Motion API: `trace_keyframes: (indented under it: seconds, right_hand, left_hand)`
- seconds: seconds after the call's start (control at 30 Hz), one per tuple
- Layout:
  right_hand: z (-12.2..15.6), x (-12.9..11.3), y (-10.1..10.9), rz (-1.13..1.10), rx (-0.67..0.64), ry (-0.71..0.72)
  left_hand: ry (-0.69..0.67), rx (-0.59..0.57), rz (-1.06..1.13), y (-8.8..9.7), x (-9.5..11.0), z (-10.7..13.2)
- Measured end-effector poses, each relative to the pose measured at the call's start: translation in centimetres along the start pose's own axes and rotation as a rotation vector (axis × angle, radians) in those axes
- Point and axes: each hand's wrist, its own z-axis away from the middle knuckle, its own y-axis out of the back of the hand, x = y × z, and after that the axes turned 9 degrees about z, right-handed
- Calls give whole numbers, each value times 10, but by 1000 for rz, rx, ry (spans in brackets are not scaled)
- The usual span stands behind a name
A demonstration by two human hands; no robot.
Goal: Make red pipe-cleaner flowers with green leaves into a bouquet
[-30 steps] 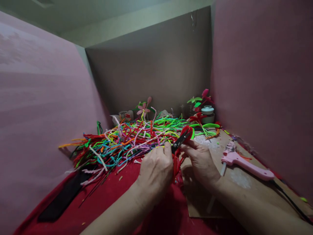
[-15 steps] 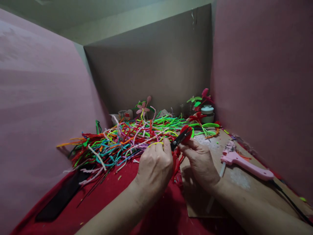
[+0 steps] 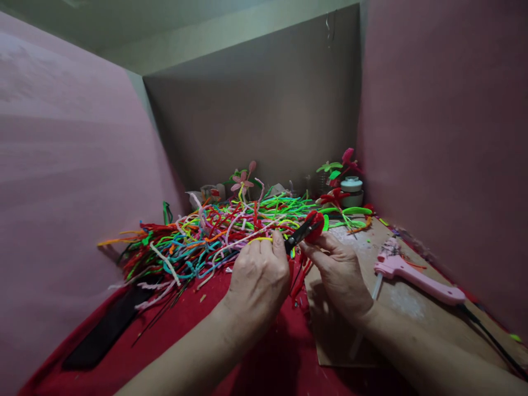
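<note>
My left hand [image 3: 260,275] is closed around a pair of black scissors [image 3: 297,235], whose blades point up and to the right. The blades lie against a fuzzy red pipe cleaner piece [image 3: 317,229], rounded like a petal. My right hand [image 3: 340,269] pinches that red piece from the right side, its fingertips partly hidden behind it. Below, between the two hands, more red pipe cleaner strands [image 3: 303,275] hang down; whether they join the held piece I cannot tell.
A large heap of colourful pipe cleaners [image 3: 206,236] spreads behind my left hand. To the right, a pink glue gun [image 3: 421,280] lies on a brown board [image 3: 371,344]. Pipe cleaner flowers [image 3: 242,182] and a lidded jar [image 3: 351,190] stand behind. A black flat object [image 3: 99,333] lies left.
The scissors and my left hand have shifted very slightly left. The red piece stays in my right hand, and the blades still lie against it.
</note>
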Motion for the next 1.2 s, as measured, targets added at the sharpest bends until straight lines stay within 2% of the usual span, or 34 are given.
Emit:
trace_keyframes:
  seconds: [0.33,0.77,1.2]
  right_hand:
    - [0,-4,-1,24,4,5]
    - [1,-9,-3,-36,2,-42]
    - [2,-9,-3,-95,-26,-58]
  left_hand:
    - [22,-16,8,-1,4,3]
    - [6,76,-8,-10,5,2]
    - [-16,62,-30,-12,4,5]
